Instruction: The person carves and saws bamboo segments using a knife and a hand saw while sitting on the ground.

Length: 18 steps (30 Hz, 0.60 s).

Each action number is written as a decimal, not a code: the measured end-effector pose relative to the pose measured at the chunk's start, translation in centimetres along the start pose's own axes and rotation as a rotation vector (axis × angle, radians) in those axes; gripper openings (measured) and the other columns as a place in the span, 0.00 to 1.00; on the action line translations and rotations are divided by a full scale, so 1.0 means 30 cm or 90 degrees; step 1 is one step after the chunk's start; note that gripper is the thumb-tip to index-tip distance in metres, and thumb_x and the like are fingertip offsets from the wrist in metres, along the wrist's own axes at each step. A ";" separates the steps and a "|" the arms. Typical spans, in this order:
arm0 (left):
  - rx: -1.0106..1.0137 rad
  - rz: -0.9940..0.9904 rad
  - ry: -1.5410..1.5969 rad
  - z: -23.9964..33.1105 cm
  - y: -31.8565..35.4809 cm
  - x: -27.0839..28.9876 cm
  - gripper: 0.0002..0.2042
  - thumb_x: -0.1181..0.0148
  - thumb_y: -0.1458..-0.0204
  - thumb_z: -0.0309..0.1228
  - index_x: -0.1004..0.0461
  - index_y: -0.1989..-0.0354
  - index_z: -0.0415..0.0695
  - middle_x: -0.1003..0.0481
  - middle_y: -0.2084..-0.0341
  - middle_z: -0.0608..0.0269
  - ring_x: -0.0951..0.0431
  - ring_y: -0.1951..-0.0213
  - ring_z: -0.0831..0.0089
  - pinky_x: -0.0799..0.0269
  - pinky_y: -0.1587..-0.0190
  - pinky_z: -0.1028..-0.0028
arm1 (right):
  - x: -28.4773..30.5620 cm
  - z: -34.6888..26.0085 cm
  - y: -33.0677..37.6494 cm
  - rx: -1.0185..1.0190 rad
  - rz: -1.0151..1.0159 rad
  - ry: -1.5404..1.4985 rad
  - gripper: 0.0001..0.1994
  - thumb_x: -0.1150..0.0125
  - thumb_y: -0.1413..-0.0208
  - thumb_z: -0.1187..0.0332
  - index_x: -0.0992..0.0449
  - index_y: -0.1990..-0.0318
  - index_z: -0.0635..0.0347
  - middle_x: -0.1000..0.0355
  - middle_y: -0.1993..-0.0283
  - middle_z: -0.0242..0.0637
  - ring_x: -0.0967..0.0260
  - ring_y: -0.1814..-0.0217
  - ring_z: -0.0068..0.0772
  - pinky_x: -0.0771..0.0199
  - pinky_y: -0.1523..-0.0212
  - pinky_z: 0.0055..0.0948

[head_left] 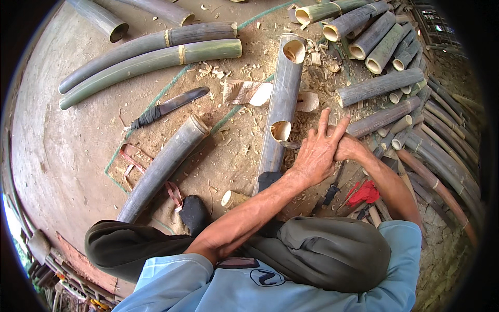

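The left hand (pixel 312 158) lies across the right hand (pixel 345 149) and hides most of it; two left fingers point straight out, but whether either of the hands grips the slim, curved, dark metal blade (pixel 290 145) between them and the pole I cannot tell. That blade reaches the rim of the lower opening in the long grey bamboo pole (pixel 285 86), which lies in front of the person, its near end lost behind a dark object (pixel 268 180) and the left forearm. A rounded black object (pixel 194 214) by the knee is hard to make out. Brown floor (pixel 47 156) opens out on the left, past a straight knife with a black-wrapped handle (pixel 169 107); stacked cut bamboo tubes (pixel 382 86) crowd the right edge. The pole's upper opening shows pale inner wall, and wood shavings (pixel 244 148) lie alongside.
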<state>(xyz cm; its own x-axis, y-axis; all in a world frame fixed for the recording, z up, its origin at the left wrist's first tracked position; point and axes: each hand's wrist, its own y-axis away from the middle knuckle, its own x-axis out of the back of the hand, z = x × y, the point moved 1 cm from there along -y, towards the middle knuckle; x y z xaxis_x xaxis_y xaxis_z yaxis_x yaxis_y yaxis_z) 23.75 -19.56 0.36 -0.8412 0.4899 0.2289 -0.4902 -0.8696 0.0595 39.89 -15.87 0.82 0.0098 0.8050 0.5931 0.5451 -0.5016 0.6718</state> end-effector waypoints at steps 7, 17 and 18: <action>0.007 -0.178 -0.011 -0.031 0.026 0.072 0.59 0.34 0.71 0.15 0.56 0.24 0.60 0.54 0.29 0.29 0.28 0.42 0.35 0.27 0.42 0.51 | -0.136 -0.149 -0.003 -0.285 -0.022 -0.408 0.35 0.31 0.54 0.71 0.34 0.34 0.57 0.36 0.34 0.49 0.37 0.32 0.42 0.36 0.32 0.38; -0.024 -0.606 -0.123 -0.123 -0.004 0.187 0.57 0.28 0.86 0.23 0.36 0.30 0.56 0.43 0.31 0.43 0.32 0.35 0.48 0.30 0.37 0.58 | -0.396 -0.337 -0.170 -0.370 0.237 -1.074 0.12 0.38 0.42 0.75 0.31 0.52 0.59 0.29 0.67 0.38 0.26 0.68 0.33 0.18 0.72 0.37; -0.053 -0.581 -0.109 -0.151 -0.004 0.198 0.55 0.28 0.85 0.25 0.35 0.31 0.55 0.43 0.31 0.43 0.35 0.33 0.49 0.35 0.34 0.58 | -0.424 -0.377 -0.192 -0.305 0.324 -1.106 0.12 0.41 0.37 0.63 0.31 0.54 0.60 0.29 0.67 0.38 0.27 0.71 0.34 0.20 0.75 0.42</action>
<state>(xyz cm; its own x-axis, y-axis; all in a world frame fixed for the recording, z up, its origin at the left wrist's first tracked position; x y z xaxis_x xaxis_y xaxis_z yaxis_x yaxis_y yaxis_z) 17.78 -16.28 -2.70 -0.0797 0.9600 0.2686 -0.9653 -0.1415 0.2194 27.15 -26.80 -5.56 0.9743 -0.2035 -0.0970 -0.0326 -0.5529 0.8326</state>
